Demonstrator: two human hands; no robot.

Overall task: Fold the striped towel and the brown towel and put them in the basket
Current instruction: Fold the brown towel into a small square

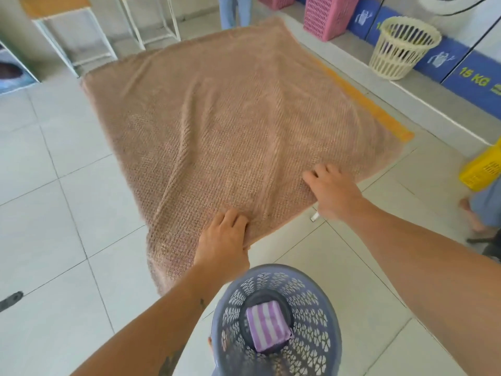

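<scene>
Now | left hand (222, 240), right hand (332, 191) gripping brown towel (230, 118) near edge

White tiled floor (54, 213) carries spread brown towel (230, 118), apparently also a basket (320, 308)

Near rim of blue basket (273, 272) cut off by bottom edge. Striped towel (267, 328) folded; inner layers hidden. Left hand (223, 240) fingertips hidden under brown towel (230, 118) near edge. Second person (481, 204) at right edge: only a foot and hem visible. Washer (461, 12) cropped at top.
</scene>
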